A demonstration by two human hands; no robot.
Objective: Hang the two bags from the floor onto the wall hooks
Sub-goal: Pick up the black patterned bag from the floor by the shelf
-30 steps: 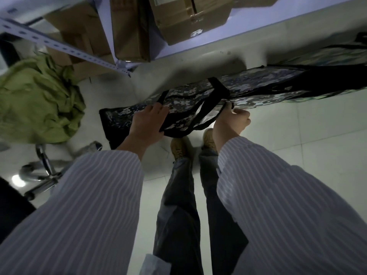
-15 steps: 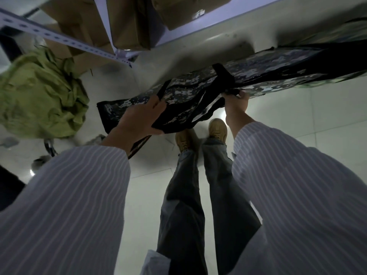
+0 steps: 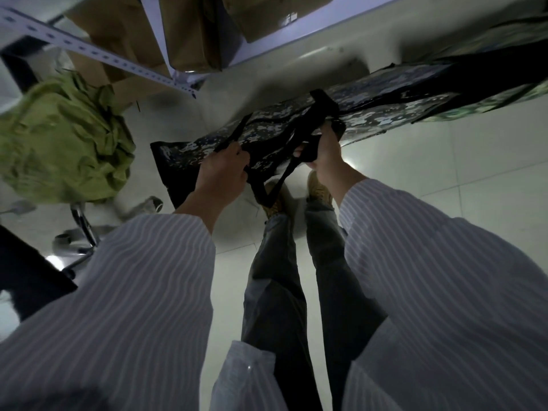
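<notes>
We see the camouflage bag (image 3: 370,105) stretched beyond both hands; left hand (image 3: 219,176) grips its edge, right hand (image 3: 324,152) clasps a black strap (image 3: 314,114).

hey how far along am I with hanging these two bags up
Done: nothing is hung that this view shows; no wall hooks are in sight. In hand: the left hand and right hand both grip the black straps of the camouflage bag, lifted off the floor. Left: hooking this bag, then the second bag, whose edge seems to show behind it.
</notes>
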